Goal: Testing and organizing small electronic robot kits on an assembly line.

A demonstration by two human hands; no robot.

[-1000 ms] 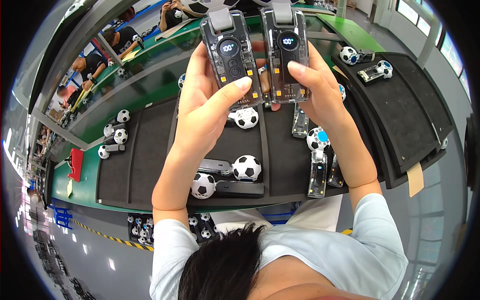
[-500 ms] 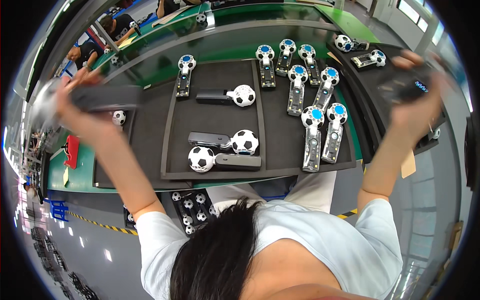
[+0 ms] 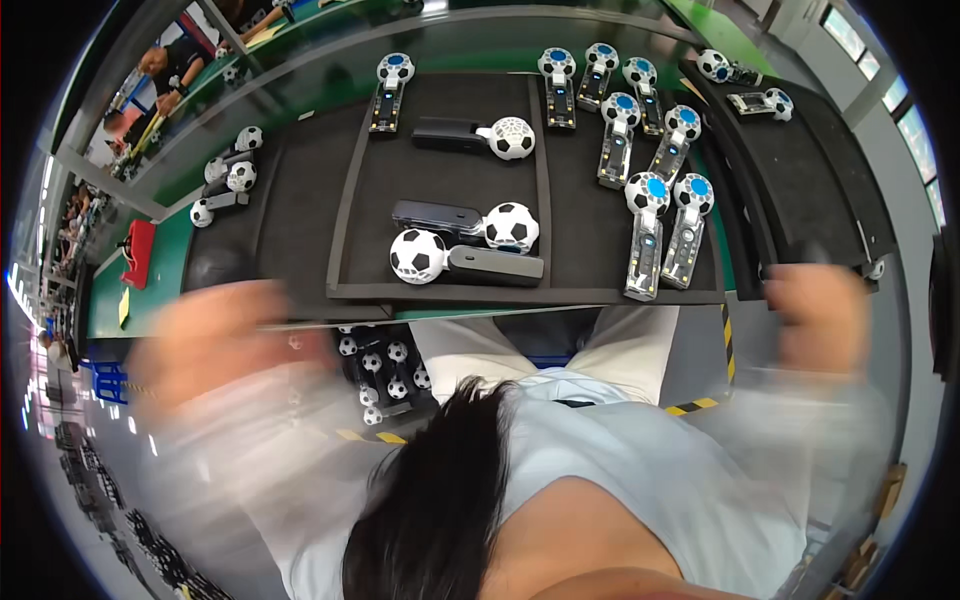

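Observation:
Both my hands are smeared by motion. My left hand (image 3: pixel 215 325) is low at the left, by the table's front edge, closed round a dark handheld device (image 3: pixel 220 267) whose blurred end shows above the fist. At the right, my right hand (image 3: pixel 822 310) is closed beside the right tray's near corner; a dark handheld device (image 3: pixel 808 253) sticks up from it, too blurred for detail. On the middle black tray (image 3: pixel 435 180) lie dark-handled devices with soccer-ball heads (image 3: pixel 418 256). Several clear-handled devices with blue discs (image 3: pixel 648 193) lie right of them.
More ball-headed devices (image 3: pixel 240 176) lie at the tray's left. A red tool or holder (image 3: pixel 138 253) stands on the green table. Another black tray (image 3: pixel 800 160) adjoins on the right. A box of ball-headed pieces (image 3: pixel 385 380) sits below the table. Other people (image 3: pixel 180 70) work far left.
Both hands have swung down toward me from their raised places over the left side and right tray, still gripping dark devices. The tray's view has shifted upward; its devices keep their layout.

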